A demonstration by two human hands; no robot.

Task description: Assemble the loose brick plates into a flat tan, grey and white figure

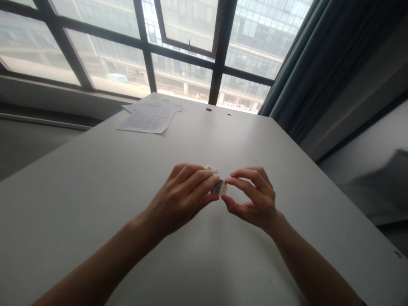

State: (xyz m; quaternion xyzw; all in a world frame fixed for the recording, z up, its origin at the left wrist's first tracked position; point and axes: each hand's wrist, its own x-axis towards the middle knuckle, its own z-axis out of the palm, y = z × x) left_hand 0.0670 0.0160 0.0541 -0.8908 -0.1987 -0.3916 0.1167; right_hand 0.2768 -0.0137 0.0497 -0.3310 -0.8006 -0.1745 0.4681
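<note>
Between my hands, over the middle of the table, is a small flat piece (219,188), dark grey on its left part and cream with small dark marks on its right. My left hand (188,193) pinches its grey end between thumb and fingers, which hide part of it. At the cream end, the thumb and fingertips of my right hand (253,193) close on the edge. Just beyond my left fingertips shows a cream, bumpy item (211,169), partly covered by the fingers; I cannot tell its kind.
Several printed paper sheets (151,115) overlap at the far left of the white table (105,204). Two small round spots (208,109) mark its far edge. Behind it stand large framed windows (181,63), with a dark curtain (306,63) on the right.
</note>
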